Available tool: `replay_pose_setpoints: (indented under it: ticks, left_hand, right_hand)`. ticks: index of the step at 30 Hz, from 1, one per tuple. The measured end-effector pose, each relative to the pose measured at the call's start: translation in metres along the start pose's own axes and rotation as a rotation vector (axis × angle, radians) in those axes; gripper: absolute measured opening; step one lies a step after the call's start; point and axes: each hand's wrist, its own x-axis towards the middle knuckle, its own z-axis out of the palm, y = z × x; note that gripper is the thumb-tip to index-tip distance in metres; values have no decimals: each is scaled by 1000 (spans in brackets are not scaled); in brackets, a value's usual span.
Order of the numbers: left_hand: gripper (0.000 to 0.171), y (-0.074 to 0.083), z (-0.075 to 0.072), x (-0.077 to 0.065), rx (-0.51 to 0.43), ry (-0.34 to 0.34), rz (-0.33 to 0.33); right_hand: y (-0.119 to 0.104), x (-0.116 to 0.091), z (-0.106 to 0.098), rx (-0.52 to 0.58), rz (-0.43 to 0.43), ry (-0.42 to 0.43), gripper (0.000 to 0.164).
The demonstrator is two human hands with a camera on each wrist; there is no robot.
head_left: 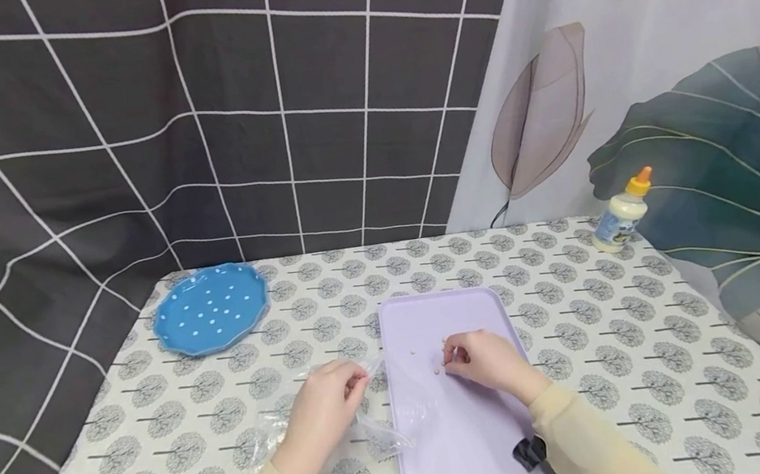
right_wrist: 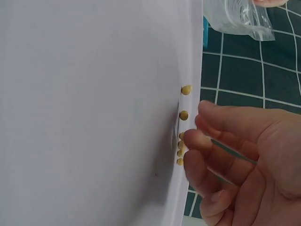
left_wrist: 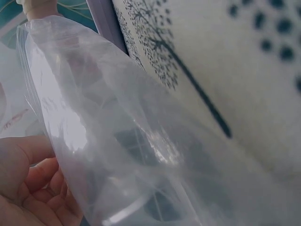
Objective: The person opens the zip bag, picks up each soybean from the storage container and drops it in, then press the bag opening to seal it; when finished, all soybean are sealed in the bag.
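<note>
My left hand (head_left: 327, 400) pinches the edge of a clear plastic zip bag (head_left: 387, 432). The bag spreads over the cloth and overlaps the left edge of a lilac tray (head_left: 471, 453); in the left wrist view the clear bag (left_wrist: 117, 108) fills much of the picture beside the fingers (left_wrist: 35, 150). Over the tray, my right hand (head_left: 483, 361) reaches down with its fingertips close to several small round yellow beans (head_left: 436, 371). In the right wrist view its thumb and fingers are bent loosely with a gap between them, right beside the beans (right_wrist: 184, 115).
A blue plate (head_left: 210, 311) with white dots lies at the back left of the tree-print tablecloth (head_left: 321, 336). At the back right stands a small bottle (head_left: 619, 222) with an orange cap. Dark checked fabric (head_left: 215, 73) and a leaf-print curtain (head_left: 705, 139) hang behind.
</note>
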Motion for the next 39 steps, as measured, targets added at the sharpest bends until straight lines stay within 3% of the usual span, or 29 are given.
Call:
replay_pose_setpoints:
  ticks: [17, 30, 39]
  left_hand:
    - [5, 0, 0, -1, -3, 21, 24]
    - [3, 3, 0, 1, -9, 15, 24]
    - [4, 7, 1, 3, -7, 13, 30]
  right_hand:
    - [-4, 13, 6, -98, 30, -19, 14]
    - [-7, 9, 2, -92, 51, -23, 13]
    - [-13, 1, -2, -11, 31, -6, 12]
